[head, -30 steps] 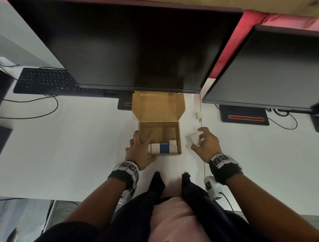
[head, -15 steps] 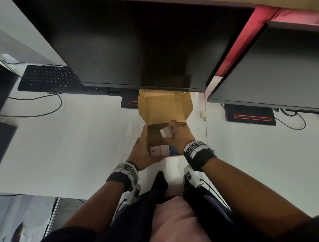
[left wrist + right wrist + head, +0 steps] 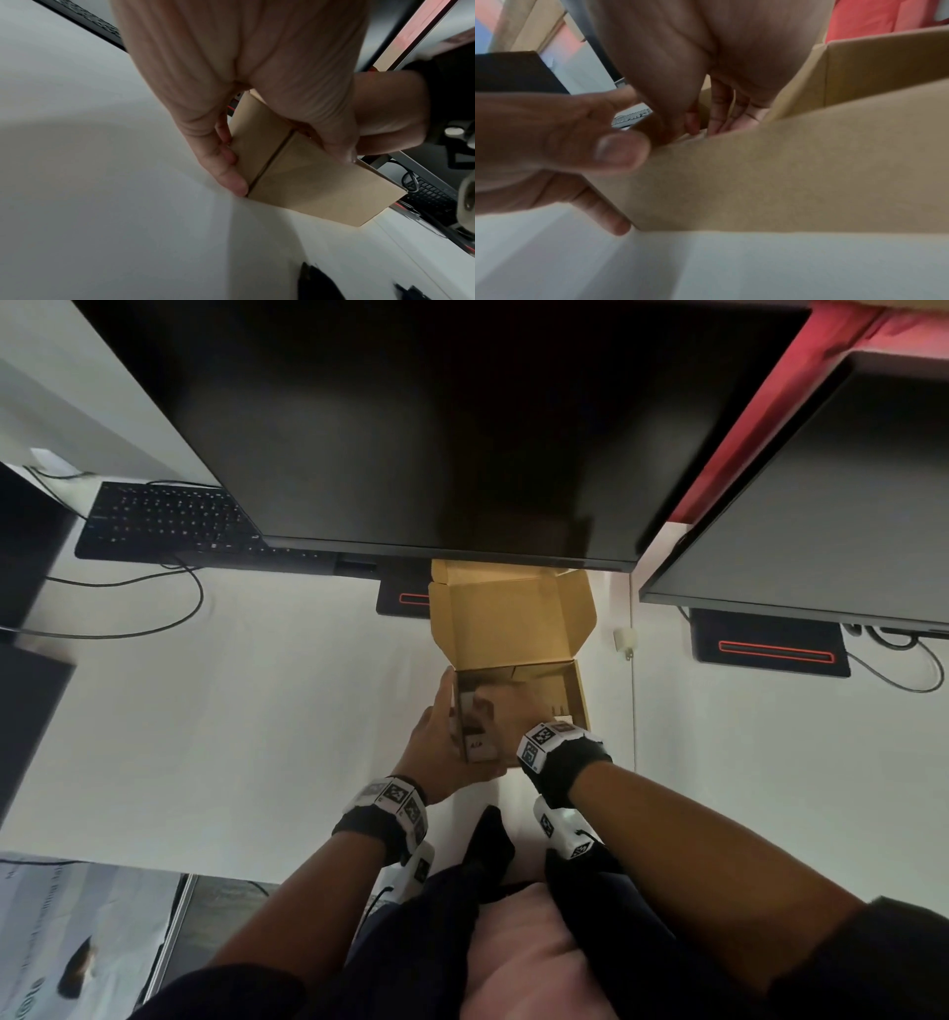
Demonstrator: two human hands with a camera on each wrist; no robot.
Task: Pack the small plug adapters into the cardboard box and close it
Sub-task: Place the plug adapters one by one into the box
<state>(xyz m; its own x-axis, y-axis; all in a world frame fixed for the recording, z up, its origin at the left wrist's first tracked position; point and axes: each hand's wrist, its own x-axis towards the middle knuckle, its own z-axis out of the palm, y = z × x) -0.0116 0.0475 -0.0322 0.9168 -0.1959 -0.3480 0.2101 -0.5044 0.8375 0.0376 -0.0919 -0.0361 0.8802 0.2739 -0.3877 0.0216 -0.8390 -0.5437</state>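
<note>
Left hand is clamped on the near left corner of the cardboard box, thumb hooked over the front wall and fingers flat along the left side, fingertips down at the desk in the left wrist view. Right hand is down inside the box, fingers pointing into it past the front wall; whether they hold anything there I cannot tell, the palm hides it. The two hands sit close together, touching at the box's front left corner. The box stands open on the white desk, toward the desk's far edge, its lid folded back and leaning up under the big dark monitor. Inside, against the left wall, a white plug adapter shows beside the right hand, and a glimpse of another white one peeks out by the right wall just past the wrist band. Out on the desk, just right of the lid, one small white adapter stands alone, apart from the box. Further right sits a second monitor with a black base marked by a red line; off toward the far left corner lies a black keyboard with a cable looping across the desk.
</note>
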